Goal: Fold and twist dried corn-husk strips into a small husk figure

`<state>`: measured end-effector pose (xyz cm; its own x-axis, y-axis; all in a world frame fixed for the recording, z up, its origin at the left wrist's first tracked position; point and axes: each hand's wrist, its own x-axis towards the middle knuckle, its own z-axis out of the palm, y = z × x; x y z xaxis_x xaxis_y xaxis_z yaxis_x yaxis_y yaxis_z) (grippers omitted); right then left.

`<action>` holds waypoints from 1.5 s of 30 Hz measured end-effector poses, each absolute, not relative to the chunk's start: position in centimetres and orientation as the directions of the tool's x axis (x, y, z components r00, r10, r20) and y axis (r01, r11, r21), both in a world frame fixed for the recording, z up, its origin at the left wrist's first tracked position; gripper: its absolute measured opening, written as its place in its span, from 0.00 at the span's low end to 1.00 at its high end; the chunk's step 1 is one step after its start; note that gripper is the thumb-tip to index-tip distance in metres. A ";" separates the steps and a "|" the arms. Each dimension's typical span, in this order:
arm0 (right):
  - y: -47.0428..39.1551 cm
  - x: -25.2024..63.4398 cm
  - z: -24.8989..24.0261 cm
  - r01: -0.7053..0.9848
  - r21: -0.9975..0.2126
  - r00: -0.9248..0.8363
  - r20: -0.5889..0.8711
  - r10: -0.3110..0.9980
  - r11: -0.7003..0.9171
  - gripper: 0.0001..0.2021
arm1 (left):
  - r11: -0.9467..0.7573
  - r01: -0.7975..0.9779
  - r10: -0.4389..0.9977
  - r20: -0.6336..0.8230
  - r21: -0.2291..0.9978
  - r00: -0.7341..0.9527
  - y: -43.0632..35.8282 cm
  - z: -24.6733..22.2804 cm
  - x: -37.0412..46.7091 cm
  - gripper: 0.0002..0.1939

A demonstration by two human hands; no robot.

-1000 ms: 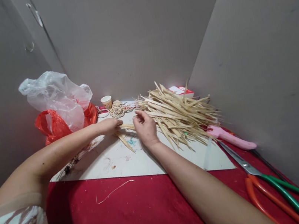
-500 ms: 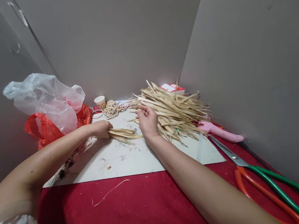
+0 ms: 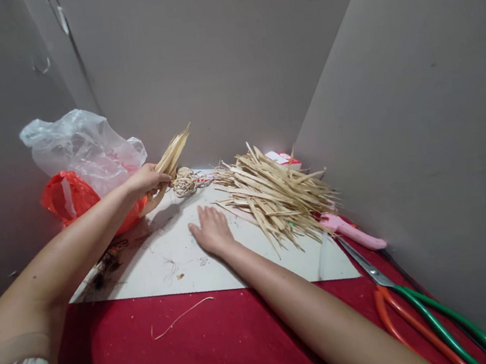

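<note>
My left hand [image 3: 148, 180] is closed around a bundle of dried leaf strips [image 3: 174, 149], raised with its tips pointing up and to the right. A strip also bends down below the fingers. Flat on the white board [image 3: 224, 275] lies my right hand [image 3: 212, 229], fingers stretched out and holding nothing. To its right spreads a loose pile of dried leaf strips [image 3: 278, 192]. A tangled coil of pale cord [image 3: 184, 181] sits just beyond the left hand.
Red and clear plastic bags [image 3: 86, 144] stand at the left. Large scissors [image 3: 419, 307] with orange and green handles lie at the right near a pink-handled tool [image 3: 355, 232]. Grey walls [image 3: 224, 57] enclose the back and sides. Red cloth [image 3: 195, 347] covers the front.
My left hand has lifted the bundle and turned it from flat to upright, beside the bags. My right hand has come away from the pile, down and left onto the board, its fingers now spread.
</note>
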<state>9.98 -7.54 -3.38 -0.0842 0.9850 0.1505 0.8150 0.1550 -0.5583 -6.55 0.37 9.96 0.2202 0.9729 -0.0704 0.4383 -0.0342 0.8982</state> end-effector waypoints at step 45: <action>-5.5 16.0 5.9 0.087 -0.955 0.002 0.285 0.959 0.284 0.25 | 0.139 -0.039 0.848 -0.099 0.989 0.521 -0.6 8.7 -0.3 0.14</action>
<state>15.95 -5.51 5.93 0.0024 0.9585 0.2851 0.0869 0.2838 -0.9549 -0.33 -0.61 8.71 0.5210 0.8478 -0.0987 -0.0392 0.1393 0.9895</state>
